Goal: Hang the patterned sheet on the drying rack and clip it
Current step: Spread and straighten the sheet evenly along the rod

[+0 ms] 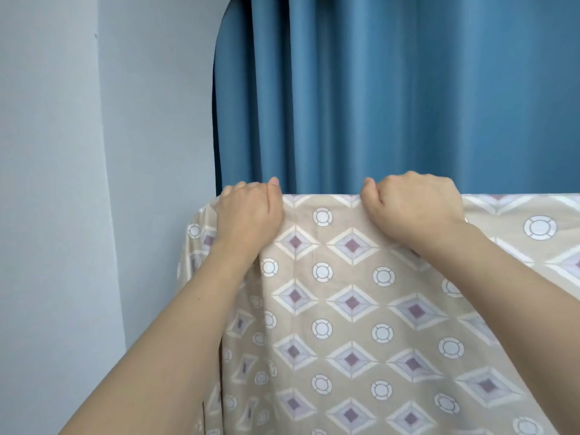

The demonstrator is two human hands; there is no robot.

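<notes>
Tan patterned sheet [351,309] hangs over the hidden rack top, gripped along its top fold by our left hand [249,215] and right hand [411,208], so we should pull it flat sideways before clipping, near the blue curtain [392,89].

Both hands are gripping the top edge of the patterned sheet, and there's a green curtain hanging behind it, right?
Not quite: the curtain behind is blue, not green, as the head view shows. The rest holds: the left hand and the right hand both have a grip on the top edge of the patterned sheet.
</notes>
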